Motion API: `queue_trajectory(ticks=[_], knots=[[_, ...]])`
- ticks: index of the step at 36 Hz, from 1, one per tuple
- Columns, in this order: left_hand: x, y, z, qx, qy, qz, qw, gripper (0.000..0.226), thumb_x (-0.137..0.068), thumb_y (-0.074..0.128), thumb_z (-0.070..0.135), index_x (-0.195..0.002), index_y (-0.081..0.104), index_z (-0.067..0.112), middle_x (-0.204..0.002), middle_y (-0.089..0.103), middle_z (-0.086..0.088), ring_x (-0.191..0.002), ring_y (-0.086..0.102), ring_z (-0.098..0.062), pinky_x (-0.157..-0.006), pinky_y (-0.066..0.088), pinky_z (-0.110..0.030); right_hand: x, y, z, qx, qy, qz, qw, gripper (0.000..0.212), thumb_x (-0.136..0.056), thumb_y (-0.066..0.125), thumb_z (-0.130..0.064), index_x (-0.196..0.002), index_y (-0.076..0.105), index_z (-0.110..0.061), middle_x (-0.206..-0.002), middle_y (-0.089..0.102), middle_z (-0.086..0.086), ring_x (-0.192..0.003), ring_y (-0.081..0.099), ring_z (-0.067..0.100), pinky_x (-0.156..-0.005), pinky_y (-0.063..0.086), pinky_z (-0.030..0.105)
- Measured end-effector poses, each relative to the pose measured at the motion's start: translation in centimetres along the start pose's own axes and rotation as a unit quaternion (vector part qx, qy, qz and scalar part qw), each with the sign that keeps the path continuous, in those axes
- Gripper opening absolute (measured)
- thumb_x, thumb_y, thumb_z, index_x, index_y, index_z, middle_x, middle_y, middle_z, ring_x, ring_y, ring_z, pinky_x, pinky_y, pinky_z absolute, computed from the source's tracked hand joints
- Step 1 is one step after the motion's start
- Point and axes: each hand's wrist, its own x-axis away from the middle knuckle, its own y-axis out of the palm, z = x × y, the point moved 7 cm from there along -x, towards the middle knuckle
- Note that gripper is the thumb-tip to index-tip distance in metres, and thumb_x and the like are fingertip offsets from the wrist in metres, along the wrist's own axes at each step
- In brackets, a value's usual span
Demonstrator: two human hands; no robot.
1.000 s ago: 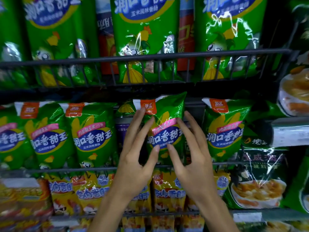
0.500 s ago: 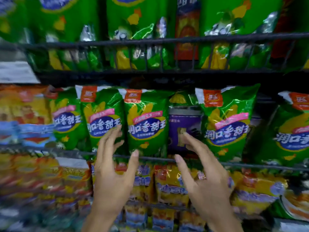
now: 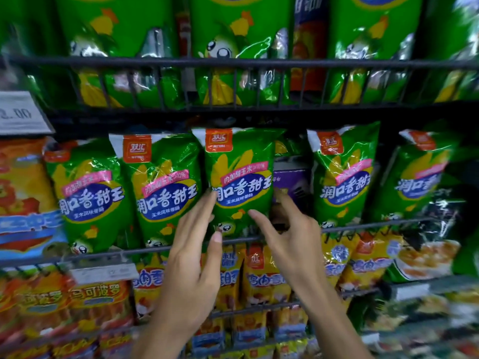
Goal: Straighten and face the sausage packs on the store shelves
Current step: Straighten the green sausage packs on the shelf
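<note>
Sausage pack (image 3: 239,177) is standing upright, label facing you. Your left hand (image 3: 191,257) and right hand (image 3: 290,239) are flanking it, fingers spread, gripping nothing.

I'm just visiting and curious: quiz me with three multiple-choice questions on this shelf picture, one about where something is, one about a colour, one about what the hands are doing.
1. Where is the purple box?
A. On the top shelf
B. Behind the gap right of the middle green pack
C. On the bottom shelf

2. What colour is the brand patch at the top of the middle green pack?
A. Orange
B. Blue
C. Black

3. How are the hands?
A. Both clenched in fists
B. Both hanging at the sides
C. Left hand and right hand open, either side of the middle green pack

Answers: 1 B, the box shows between two packs. 2 A, an orange square sits up top. 3 C, fingers are spread at the pack's lower edges.
</note>
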Motion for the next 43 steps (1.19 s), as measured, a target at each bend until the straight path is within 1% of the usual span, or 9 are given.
queue_trajectory(ticks=[5,8,10,14,19,24,35,40,43], knots=[[-0.5,0.2,2.3,0.013,0.044,0.02,0.999,0.056,-0.105,0.044,0.032,-0.155,0.027,0.051,-0.159,0.025,0.035,-0.148,0.035,-0.007,-0.119,0.033,-0.043,-0.7,-2.5,-0.7,-0.028,-0.023,0.067,0.997,0.059,-0.093,0.065,-0.056,-0.142,0.057,-0.025,-0.088,0.071,-0.013,-0.072,0.064,0.002,-0.063,0.053,0.023],[-0.5,0.8,2.1,0.039,0.031,0.022,0.999,0.054,-0.107,0.045,0.034,-0.154,0.028,0.054,-0.157,0.029,0.036,-0.142,0.041,0.002,-0.112,0.038,-0.034,-0.9,-3.7,0.0,-0.008,-0.034,0.06,0.998,0.062,-0.094,0.062,-0.058,-0.146,0.053,-0.026,-0.099,0.075,-0.007,-0.083,0.07,0.009,-0.069,0.059,0.033],[-0.4,1.7,1.4,0.048,0.006,0.003,0.999,0.052,-0.108,0.046,0.036,-0.151,0.028,0.059,-0.155,0.032,0.037,-0.138,0.041,0.008,-0.112,0.039,-0.033,-0.8,-3.8,1.2,0.024,-0.018,0.039,0.999,0.064,-0.094,0.059,-0.061,-0.147,0.051,-0.025,-0.082,0.073,-0.002,-0.068,0.068,0.014,-0.059,0.057,0.039],[-0.8,2.9,-0.5,0.008,-0.056,-0.022,0.998,0.058,-0.1,0.053,0.042,-0.147,0.026,0.063,-0.147,0.038,0.036,-0.134,0.041,0.012,-0.114,0.04,-0.036,-0.3,-3.3,2.4,0.1,-0.017,-0.022,0.995,0.072,-0.092,0.051,-0.064,-0.149,0.049,-0.019,-0.052,0.043,-0.017,-0.043,0.045,0.002,-0.042,0.032,0.017],[-2.4,2.7,-2.0,-0.071,-0.104,-0.025,0.992,0.069,-0.089,0.048,0.07,-0.151,0.034,0.043,-0.145,0.052,0.016,-0.13,0.053,-0.007,-0.109,0.048,-0.044,-0.3,-3.0,2.4,0.097,-0.029,-0.042,0.994,0.07,-0.096,0.044,-0.065,-0.154,0.036,-0.027,-0.055,0.05,-0.016,-0.043,0.047,0.003,-0.04,0.036,0.02],[-3.8,3.6,-1.5,-0.176,-0.079,-0.079,0.978,0.059,-0.092,0.037,0.073,-0.136,0.049,0.035,-0.111,0.069,0.016,-0.1,0.067,-0.009,-0.084,0.057,-0.04,-0.3,-2.9,2.8,0.08,-0.027,-0.036,0.996,0.054,-0.103,0.041,-0.054,-0.148,0.044,-0.024,-0.056,0.049,-0.016,-0.043,0.048,0.004,-0.038,0.037,0.022],[-4.7,4.6,-1.1,-0.156,-0.082,-0.051,0.983,0.068,-0.089,0.041,0.077,-0.137,0.056,0.031,-0.096,0.074,0.006,-0.083,0.07,-0.011,-0.081,0.058,-0.043,-1.0,-4.2,4.3,0.068,-0.011,-0.036,0.997,0.056,-0.101,0.04,-0.061,-0.145,0.045,-0.028,-0.076,0.071,-0.002,-0.062,0.066,0.013,-0.055,0.056,0.042],[-4.3,4.6,-1.1,-0.155,-0.079,-0.061,0.983,0.072,-0.088,0.036,0.084,-0.137,0.056,0.035,-0.102,0.073,0.012,-0.087,0.069,-0.008,-0.081,0.059,-0.042,-0.4,-4.2,4.0,0.029,0.0,-0.04,0.999,0.056,-0.101,0.045,-0.058,-0.15,0.043,-0.03,-0.104,0.074,-0.007,-0.092,0.071,0.009,-0.076,0.062,0.037],[-3.9,4.8,-1.2,-0.142,-0.08,-0.051,0.985,0.076,-0.086,0.038,0.086,-0.146,0.047,0.04,-0.134,0.064,0.014,-0.114,0.064,-0.011,-0.096,0.056,-0.042,0.5,-5.9,3.3,-0.051,-0.021,0.021,0.998,0.051,-0.099,0.06,-0.041,-0.147,0.052,-0.026,-0.127,0.067,-0.014,-0.115,0.063,-0.003,-0.095,0.054,0.02]])
